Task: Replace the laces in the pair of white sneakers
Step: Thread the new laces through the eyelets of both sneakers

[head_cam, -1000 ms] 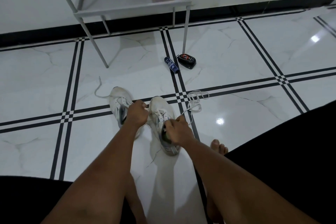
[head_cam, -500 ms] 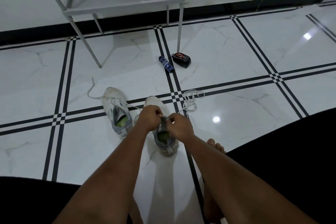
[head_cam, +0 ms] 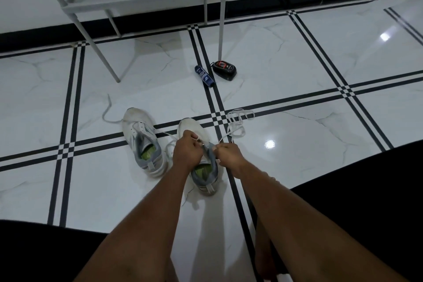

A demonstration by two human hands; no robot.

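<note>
Two white sneakers with grey collars and green insoles stand on the tiled floor. The left sneaker (head_cam: 142, 142) stands alone, its white lace trailing off to the left. Over the right sneaker (head_cam: 201, 167) both my hands work at the eyelets. My left hand (head_cam: 186, 151) pinches the lace at the shoe's tongue. My right hand (head_cam: 226, 153) pinches the other part of the white lace (head_cam: 238, 121), which runs off in loose loops on the floor to the right.
A dark blue tube (head_cam: 204, 75) and a black-and-red case (head_cam: 224, 70) lie on the floor beyond the shoes. A grey metal shelf rack (head_cam: 142, 1) with a red-lidded box stands by the wall. My bare feet and dark-clothed legs frame the bottom.
My left hand left the left sneaker and joined my right hand on the right sneaker. Both hands now sit close together at its eyelets.
</note>
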